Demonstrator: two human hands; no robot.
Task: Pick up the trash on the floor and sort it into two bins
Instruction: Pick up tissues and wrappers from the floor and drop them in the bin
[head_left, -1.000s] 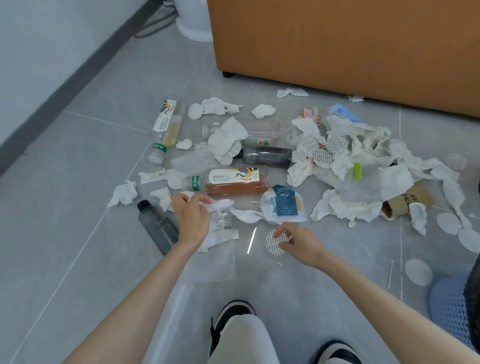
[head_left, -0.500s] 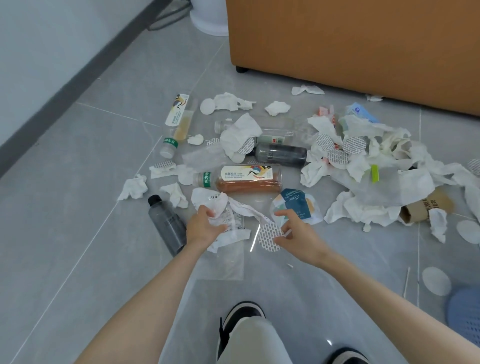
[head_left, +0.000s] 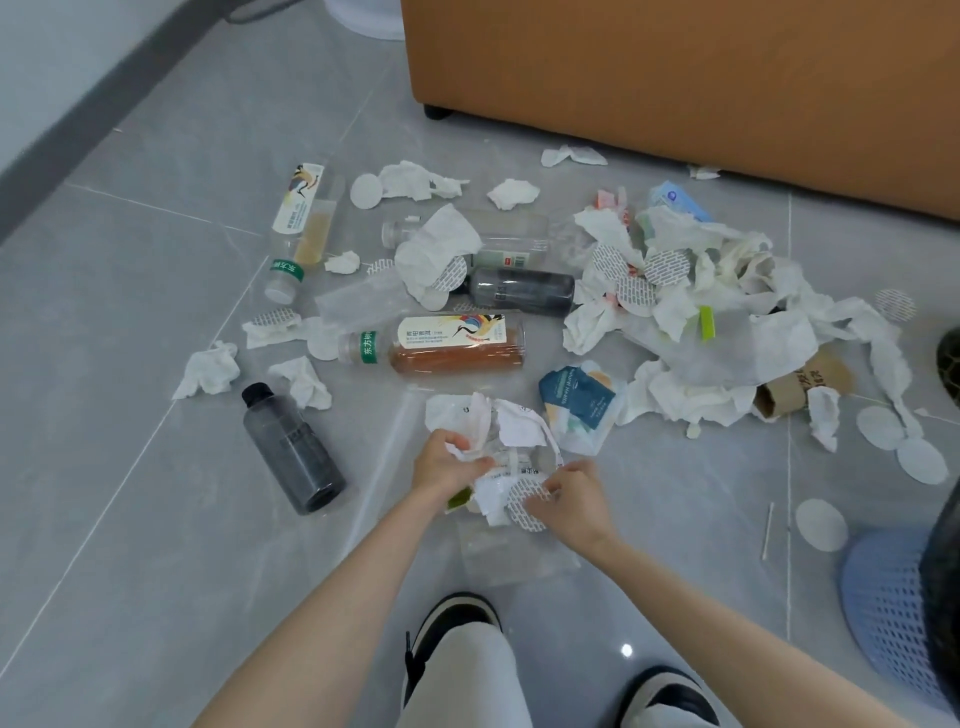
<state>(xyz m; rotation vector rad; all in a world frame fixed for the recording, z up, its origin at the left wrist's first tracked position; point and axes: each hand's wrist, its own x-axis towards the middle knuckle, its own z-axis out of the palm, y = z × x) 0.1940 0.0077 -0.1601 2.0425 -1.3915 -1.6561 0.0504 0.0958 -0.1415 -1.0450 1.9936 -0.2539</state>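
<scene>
The trash is spread over the grey tiled floor (head_left: 130, 364), in front of the person's shoes. The largest part is a heap of crumpled white paper tissues (head_left: 691, 312) on the right side. This heap is judged to be very light and soft. It can be gathered by handfuls from any side, but loose pieces may fall out.

A pale blue perforated plastic bin (head_left: 883, 597) is seen at the lower right, near the heap. A second bin cannot be made out clearly.

The clear plastic bottle with reddish-brown tea (head_left: 447, 345) lies on its side in the middle, and the dark grey translucent plastic bottle (head_left: 293, 447) lies to the left of it. The tea bottle is probably heavier because of the liquid. Both are stiff, smooth and able to roll, so the body is the best place to be grasped.

A bundle of crumpled white plastic wrappers (head_left: 498, 431) is gripped by the left hand (head_left: 444, 467), with the fingers curled into it. It is thin, springy and slippery, so it should be squeezed at the centre.

A round white dotted cotton pad (head_left: 524, 501) is pinched at its edge by the right hand (head_left: 571, 501), touching the bundle. It is flat and limp.
</scene>
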